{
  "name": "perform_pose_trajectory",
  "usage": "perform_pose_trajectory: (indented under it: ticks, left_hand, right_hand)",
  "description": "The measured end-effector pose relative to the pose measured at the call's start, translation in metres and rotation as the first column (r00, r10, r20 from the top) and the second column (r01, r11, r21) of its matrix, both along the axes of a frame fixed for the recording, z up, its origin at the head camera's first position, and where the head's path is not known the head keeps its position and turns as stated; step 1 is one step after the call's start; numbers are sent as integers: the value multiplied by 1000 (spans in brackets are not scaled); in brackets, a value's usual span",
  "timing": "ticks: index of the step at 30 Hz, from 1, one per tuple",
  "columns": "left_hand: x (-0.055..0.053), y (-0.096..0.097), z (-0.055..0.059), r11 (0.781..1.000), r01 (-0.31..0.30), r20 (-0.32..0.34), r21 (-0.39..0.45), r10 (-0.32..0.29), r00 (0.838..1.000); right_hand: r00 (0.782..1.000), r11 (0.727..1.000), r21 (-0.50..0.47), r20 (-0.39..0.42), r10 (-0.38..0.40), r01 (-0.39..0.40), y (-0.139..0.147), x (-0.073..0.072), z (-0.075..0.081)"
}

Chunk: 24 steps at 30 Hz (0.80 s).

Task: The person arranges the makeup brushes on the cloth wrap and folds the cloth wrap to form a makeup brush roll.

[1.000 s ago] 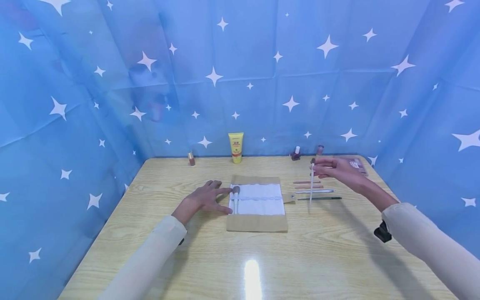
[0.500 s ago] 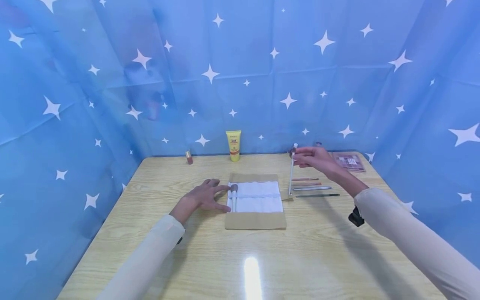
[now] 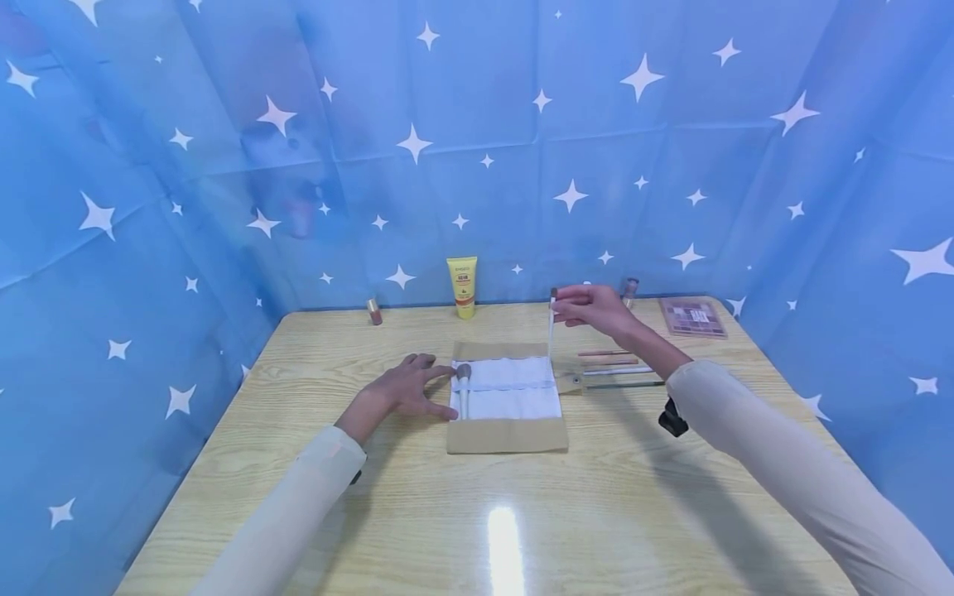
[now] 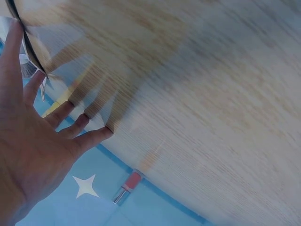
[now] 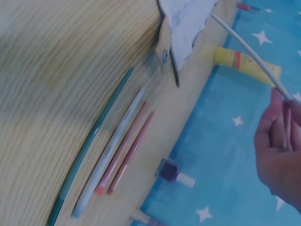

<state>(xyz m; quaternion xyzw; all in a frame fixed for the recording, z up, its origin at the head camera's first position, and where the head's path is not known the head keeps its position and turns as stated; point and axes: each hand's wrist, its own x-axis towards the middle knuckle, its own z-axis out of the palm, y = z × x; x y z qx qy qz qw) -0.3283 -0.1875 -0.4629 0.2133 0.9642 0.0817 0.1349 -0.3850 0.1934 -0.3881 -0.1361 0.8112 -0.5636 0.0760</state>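
My right hand (image 3: 596, 310) pinches a slim white-handled makeup brush (image 3: 551, 327) near its dark tip, above the back right corner of the brush roll. In the right wrist view the brush's pale handle (image 5: 254, 55) slants away from the fingers. The tan brush roll (image 3: 507, 439), with its white inside, lies unfolded on the table. A thicker makeup brush (image 3: 464, 389) with a fluffy head sits along the roll's left side. My left hand (image 3: 402, 391) rests with fingers spread, thumb and forefinger at the roll's left edge.
Several slim sticks, including a green one (image 5: 94, 127), lie right of the roll beside its snap strap (image 3: 570, 383). Along the back stand a yellow tube (image 3: 463, 290) and a small lip gloss (image 3: 374, 312). Nail polish (image 5: 167, 170) and a palette (image 3: 693, 318) are at the back right.
My right hand has carried the slim brush leftward, from above the sticks to the roll's back right corner. My left hand stays at the roll's left edge.
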Motion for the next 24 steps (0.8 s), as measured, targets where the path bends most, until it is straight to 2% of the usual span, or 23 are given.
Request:
perform_pose_trajectory:
  ticks: [7,24]
  left_hand:
    - [1,-3,0,1000,3,-5,-2,-3,1000]
    - [-4,-3,-4,999,5,-22,-46,-6,1000]
  right_hand:
    - [1000,1000,-8,-19,12,-12,-24,-10,-2]
    - [1000,995,-91,9,30,-29,-82,-23,-16]
